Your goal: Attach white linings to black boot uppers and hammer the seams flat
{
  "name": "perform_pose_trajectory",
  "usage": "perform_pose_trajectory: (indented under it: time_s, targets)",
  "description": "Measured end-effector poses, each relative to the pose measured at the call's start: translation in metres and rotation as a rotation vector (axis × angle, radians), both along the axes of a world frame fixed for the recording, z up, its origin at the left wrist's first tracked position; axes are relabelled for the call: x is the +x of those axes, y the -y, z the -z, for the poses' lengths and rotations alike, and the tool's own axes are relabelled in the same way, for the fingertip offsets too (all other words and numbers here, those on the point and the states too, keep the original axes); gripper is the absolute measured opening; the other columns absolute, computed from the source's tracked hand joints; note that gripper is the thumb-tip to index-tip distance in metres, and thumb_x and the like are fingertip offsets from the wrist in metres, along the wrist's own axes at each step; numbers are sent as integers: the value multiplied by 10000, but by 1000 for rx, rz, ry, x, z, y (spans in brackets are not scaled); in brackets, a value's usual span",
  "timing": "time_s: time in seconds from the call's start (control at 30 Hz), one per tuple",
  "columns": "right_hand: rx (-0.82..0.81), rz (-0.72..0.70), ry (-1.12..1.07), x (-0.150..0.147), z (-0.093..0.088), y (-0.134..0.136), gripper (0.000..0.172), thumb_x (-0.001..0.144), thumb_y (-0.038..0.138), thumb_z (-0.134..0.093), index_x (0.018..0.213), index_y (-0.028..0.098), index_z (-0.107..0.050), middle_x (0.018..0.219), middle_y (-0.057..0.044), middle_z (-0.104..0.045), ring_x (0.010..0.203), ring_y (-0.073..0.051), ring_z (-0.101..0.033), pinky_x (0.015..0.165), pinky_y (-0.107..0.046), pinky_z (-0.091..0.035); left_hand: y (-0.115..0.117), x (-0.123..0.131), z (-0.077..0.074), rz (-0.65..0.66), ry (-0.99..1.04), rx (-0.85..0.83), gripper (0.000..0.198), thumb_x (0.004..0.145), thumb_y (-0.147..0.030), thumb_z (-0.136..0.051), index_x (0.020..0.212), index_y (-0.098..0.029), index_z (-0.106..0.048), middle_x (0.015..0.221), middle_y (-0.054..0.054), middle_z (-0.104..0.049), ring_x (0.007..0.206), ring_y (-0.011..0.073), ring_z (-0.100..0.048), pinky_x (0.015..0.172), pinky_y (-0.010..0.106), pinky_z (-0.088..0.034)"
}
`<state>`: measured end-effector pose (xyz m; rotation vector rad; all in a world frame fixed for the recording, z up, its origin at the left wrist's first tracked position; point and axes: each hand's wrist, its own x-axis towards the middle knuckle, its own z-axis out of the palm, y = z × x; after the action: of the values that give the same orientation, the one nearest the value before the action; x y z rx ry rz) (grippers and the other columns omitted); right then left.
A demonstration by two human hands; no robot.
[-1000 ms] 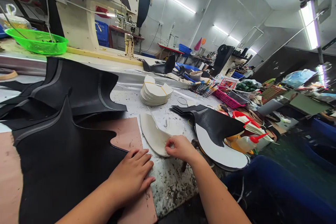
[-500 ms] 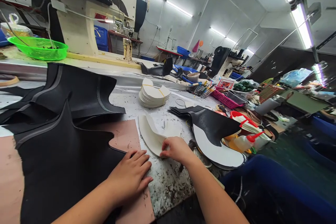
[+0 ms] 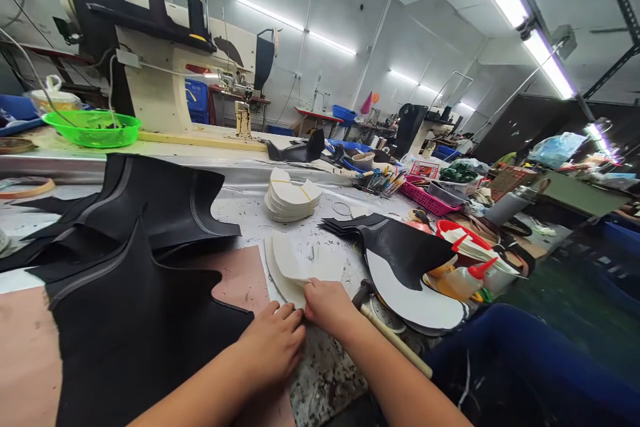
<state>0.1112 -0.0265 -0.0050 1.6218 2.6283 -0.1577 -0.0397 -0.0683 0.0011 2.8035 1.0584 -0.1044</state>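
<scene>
Thin white curved pieces [image 3: 285, 260], flexible like lining or stiffener sheet, lie in front of me on the bench, the upper one lifted and bent. My right hand [image 3: 330, 307] pinches the near edge of the upper white piece between thumb and fingers. Right beside it, my left hand [image 3: 275, 340] has its fingers bent together at the near tip of the white pieces; its thumb is largely hidden. Left of my hands, black boot-upper pieces [image 3: 135, 320] with stitched seams lie over a pinkish sheet [image 3: 245, 280].
A banded stack of white pieces [image 3: 293, 197] sits farther back. To the right are black pieces with a white curved part [image 3: 415, 297], a hammer [image 3: 395, 337] and a red-tipped glue bottle [image 3: 465, 280]. A sewing machine [image 3: 155, 87] and a green basket [image 3: 95, 130] stand behind.
My left hand has slid right, off the black piece to the white pieces' near tip, and its fingers have drawn together. The upper white piece is bent differently in my right hand.
</scene>
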Motion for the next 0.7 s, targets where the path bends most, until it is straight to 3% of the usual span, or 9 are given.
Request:
perform_pose_trajectory:
  time_s: [0.17,0.27,0.33,0.4,0.53,0.63,0.7]
  targets:
    - [-33,-18,-63,9,-10,-8,228,834,210,-505,1027,193,-626,956,-78,-677,857,-234,-628,688,-280,-398,-4,1,3,-37,12,-10,312,813,-359,-599,1031,-136,-605,1205,144,-561,1147,303,-489,923,432,-407]
    - [-60,-39,-141,15,-18,-9,417,861,312,-518,1272,309,-451,940,13,-686,846,-192,-626,656,-247,-370,-7,-1,1,-79,18,-17,304,808,-320,-611,1052,-141,-591,1158,116,-585,1090,275,-532,914,408,-424]
    - [-73,-26,-178,17,-21,-9,499,880,350,-497,1350,315,-335,877,41,-686,798,-173,-625,620,-236,-350,-9,-2,-1,-109,17,-21,288,807,-303,-611,1041,-137,-592,1107,108,-604,1017,262,-570,888,401,-442]
    - [-86,-5,-194,17,-22,-10,457,875,380,-504,1308,282,-396,851,36,-685,792,-170,-620,604,-234,-337,-9,-3,-2,-124,13,-29,275,805,-309,-614,1023,-140,-600,1093,106,-609,1007,257,-575,898,399,-438]
    - [-112,28,-168,12,-22,-17,338,768,492,-622,995,242,-630,893,-22,-688,822,-204,-608,607,-250,-335,-4,-6,0,-119,4,-53,318,811,-334,-608,1068,-149,-589,1238,131,-543,1187,267,-466,1019,423,-333]
    - [-124,28,-137,10,-22,-22,322,696,504,-687,875,237,-675,893,-39,-687,819,-214,-603,615,-261,-342,0,-9,0,-125,-3,-61,334,822,-336,-593,1092,-141,-581,1312,151,-484,1261,276,-386,1057,452,-270]
    - [-127,27,-122,10,-22,-24,260,702,463,-693,833,239,-688,905,-36,-687,826,-209,-602,623,-262,-346,1,-10,-2,-136,-7,-58,315,823,-339,-589,1066,-138,-596,1274,155,-516,1241,285,-408,1047,458,-277]
